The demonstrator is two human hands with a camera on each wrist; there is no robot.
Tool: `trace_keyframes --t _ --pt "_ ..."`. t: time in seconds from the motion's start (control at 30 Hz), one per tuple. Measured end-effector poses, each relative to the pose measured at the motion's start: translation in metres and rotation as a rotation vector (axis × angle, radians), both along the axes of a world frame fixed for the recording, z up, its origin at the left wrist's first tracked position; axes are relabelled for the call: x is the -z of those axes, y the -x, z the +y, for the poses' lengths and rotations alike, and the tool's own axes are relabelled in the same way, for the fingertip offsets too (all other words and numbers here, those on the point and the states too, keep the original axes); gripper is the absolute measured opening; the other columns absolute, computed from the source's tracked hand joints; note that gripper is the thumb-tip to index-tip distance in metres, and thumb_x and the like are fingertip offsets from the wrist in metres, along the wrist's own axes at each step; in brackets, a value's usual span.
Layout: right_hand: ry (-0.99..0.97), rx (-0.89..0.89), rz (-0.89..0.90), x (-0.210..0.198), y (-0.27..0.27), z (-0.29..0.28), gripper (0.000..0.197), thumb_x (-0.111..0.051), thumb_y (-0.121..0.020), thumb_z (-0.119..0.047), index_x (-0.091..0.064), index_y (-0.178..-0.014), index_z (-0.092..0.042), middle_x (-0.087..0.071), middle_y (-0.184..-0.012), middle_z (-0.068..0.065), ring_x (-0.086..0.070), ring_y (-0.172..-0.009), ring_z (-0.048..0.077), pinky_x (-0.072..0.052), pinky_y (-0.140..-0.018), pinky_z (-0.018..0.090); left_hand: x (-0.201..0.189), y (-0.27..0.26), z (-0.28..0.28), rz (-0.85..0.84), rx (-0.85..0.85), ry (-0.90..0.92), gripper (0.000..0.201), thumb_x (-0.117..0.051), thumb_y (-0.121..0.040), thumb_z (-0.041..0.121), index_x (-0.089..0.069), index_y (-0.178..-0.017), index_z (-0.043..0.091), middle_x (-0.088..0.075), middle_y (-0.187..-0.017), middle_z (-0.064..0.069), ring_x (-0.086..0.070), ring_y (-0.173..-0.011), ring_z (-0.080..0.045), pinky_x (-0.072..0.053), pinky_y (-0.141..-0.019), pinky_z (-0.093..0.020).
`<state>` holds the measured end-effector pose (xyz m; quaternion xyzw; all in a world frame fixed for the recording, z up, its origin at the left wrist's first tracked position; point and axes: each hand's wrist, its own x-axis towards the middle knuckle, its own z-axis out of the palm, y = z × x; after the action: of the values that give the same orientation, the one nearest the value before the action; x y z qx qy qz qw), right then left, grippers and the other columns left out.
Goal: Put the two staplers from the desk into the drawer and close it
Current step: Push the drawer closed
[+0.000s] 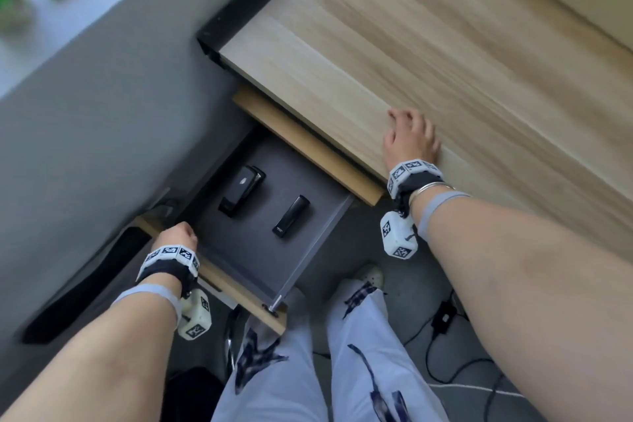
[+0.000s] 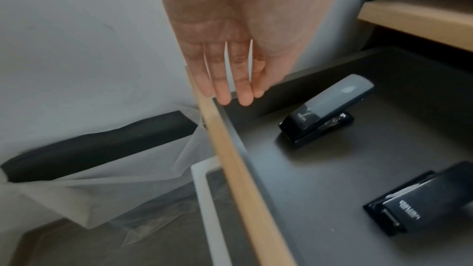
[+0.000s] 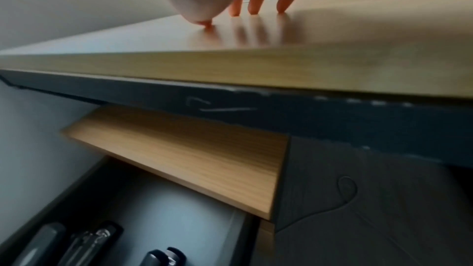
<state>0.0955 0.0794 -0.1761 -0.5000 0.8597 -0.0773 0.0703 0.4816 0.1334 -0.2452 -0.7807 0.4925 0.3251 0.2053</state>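
**Under the desk edge: both staplers lie in the open drawer**

Below the wooden desk (image 1: 394,44), the drawer (image 1: 308,250) stands pulled out, its dark grey floor in full view. Two black staplers lie flat on that floor, apart from each other: the larger stapler (image 1: 242,190) nearer the wall side, the slimmer stapler (image 1: 291,216) toward the middle. Neither touches a drawer wall.

At the drawer's front corner, the left hand (image 1: 176,238) sits on the wooden front panel (image 2: 230,159); the wrist view shows its fingers (image 2: 222,88) straight and close together, hanging down just over the panel's top edge, holding nothing.

Up on the desk, the right hand (image 1: 411,137) rests near the front edge with its fingers spread and relaxed, the fingertips (image 3: 256,5) touching the wood and grasping nothing.

On the floor beneath, a black cable (image 1: 445,353) trails beside the person's pale trousers (image 1: 359,370)
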Motion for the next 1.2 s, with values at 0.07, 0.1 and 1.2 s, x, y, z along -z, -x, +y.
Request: trace_keyframes --t 0.07,0.1,1.2 --pt "-0.005 0.012 0.025 0.010 0.004 0.004 0.050 -0.043 -0.089 -0.024 -0.045 -0.136 -0.040 -0.036 -0.152 -0.009 -0.032 -0.141 0.019 -0.025 -0.111 0.039 0.004 -0.005 0.013 -0.056 0.033 -0.065 0.027 -0.046 -0.092 0.017 -0.064 -0.108 0.004 -0.066 -0.108 -0.022 -0.062 -0.089 -0.036 -0.046 -0.074 -0.033" --pt "-0.013 0.019 0.035 0.014 0.004 0.006 0.051 -0.041 -0.091 -0.026 -0.041 -0.139 -0.042 -0.031 -0.156 -0.010 -0.027 -0.144 0.018 -0.020 -0.114 0.040 0.004 -0.005 0.020 -0.089 0.055 -0.110 0.031 -0.047 -0.092 0.019 -0.063 -0.113 0.003 -0.066 -0.110 -0.023 -0.063 -0.094 -0.037 -0.047 -0.077 -0.034" --pt "0.018 0.013 0.075 0.023 0.006 0.008 0.056 -0.036 -0.091 -0.027 -0.032 -0.143 -0.045 -0.025 -0.158 -0.012 -0.021 -0.148 0.016 -0.012 -0.120 0.043 0.085 0.095 -0.074 0.342 -0.476 -0.037 0.053 -0.070 -0.075 0.044 -0.069 -0.093 -0.006 -0.072 -0.093 -0.019 -0.070 -0.086 -0.032 -0.055 -0.092 -0.043"
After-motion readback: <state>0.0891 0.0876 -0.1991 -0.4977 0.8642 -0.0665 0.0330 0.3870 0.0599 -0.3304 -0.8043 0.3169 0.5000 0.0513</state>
